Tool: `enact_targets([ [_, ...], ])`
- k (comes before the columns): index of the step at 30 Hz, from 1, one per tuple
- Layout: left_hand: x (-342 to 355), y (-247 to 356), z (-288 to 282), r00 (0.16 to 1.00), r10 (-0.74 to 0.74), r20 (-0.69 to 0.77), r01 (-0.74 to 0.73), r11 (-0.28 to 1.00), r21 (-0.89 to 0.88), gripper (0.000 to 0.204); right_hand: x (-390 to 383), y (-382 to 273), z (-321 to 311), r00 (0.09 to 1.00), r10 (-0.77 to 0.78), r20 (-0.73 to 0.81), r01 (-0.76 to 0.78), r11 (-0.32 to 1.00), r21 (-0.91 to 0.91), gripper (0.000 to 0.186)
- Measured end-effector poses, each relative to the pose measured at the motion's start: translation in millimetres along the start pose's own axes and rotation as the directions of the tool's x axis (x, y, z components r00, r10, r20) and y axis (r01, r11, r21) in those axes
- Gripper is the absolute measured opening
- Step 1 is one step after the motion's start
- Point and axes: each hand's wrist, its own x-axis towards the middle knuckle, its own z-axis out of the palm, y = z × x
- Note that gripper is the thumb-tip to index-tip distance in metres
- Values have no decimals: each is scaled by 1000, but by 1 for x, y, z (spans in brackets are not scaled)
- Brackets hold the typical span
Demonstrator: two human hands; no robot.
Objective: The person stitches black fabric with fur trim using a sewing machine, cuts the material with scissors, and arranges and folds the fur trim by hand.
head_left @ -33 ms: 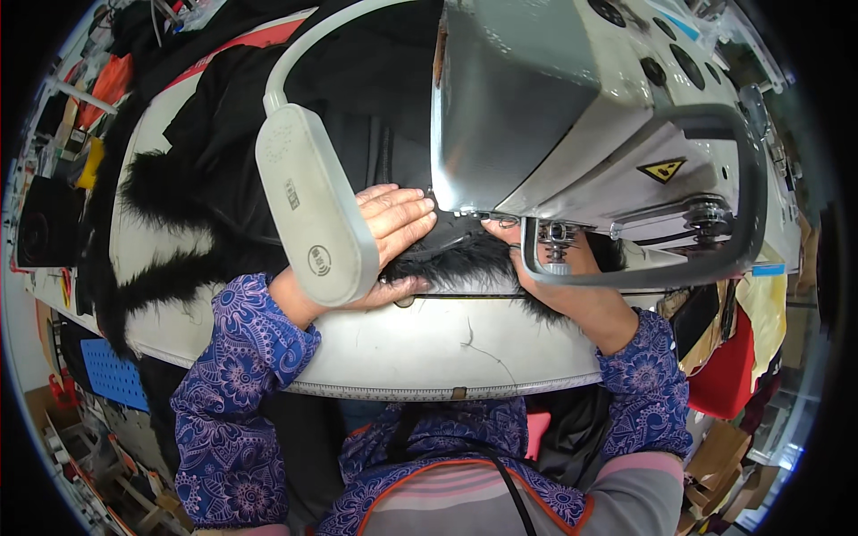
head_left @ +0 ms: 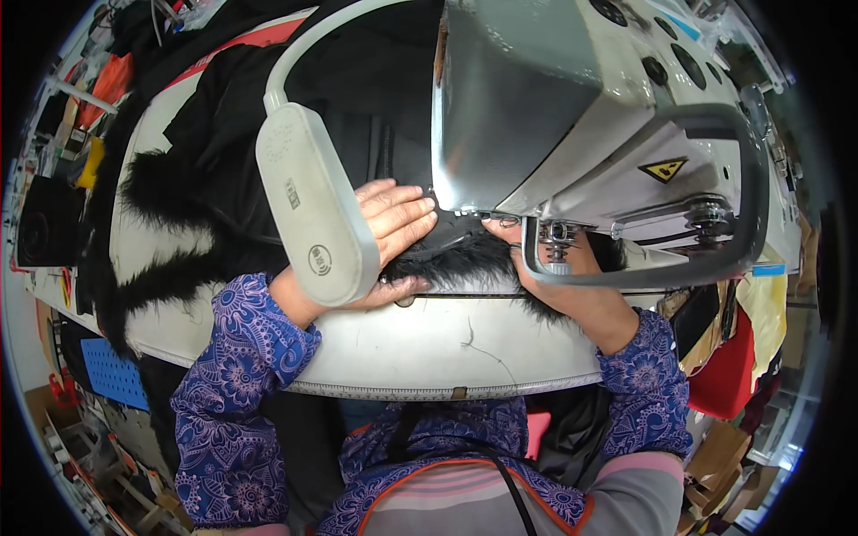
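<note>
My left hand [head_left: 398, 219] lies on the black garment [head_left: 228, 107], fingers stretched flat just left of the sewing machine head [head_left: 509, 98], thumb lower by the fur trim [head_left: 451, 263]. The lamp housing [head_left: 315, 205] hides part of that hand. My right hand [head_left: 563, 268] is closed on the fur-edged fabric, right of the needle area; the looped grey guard [head_left: 639, 279] and tension parts hide many of its fingers. The fur rests along the pale table edge [head_left: 429, 344].
At left are a dark box [head_left: 45, 221], a blue perforated panel [head_left: 112, 373] and clutter. At right, a red object [head_left: 719, 384], yellow sheets [head_left: 760, 326] and cardboard [head_left: 719, 456] crowd the table's side. The lamp's curved neck [head_left: 299, 49] arches over the fabric.
</note>
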Motion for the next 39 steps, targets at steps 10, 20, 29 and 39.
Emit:
enact_targets([
  [10,-15,15,0,983,-161,84,158,987,37,58,-10,-19,-34,997,59,44,-49,980,-192,30],
  [20,-12,19,7,972,-221,-84,226,973,51,34,11,-30,-17,997,-67,34,69,996,-53,44],
  [29,-33,16,-9,979,-199,40,197,979,58,44,9,-29,-4,996,-84,-40,82,996,-44,46],
  [39,-22,29,-12,964,-235,126,217,966,141,42,14,-37,-5,999,-37,-38,38,999,6,38],
])
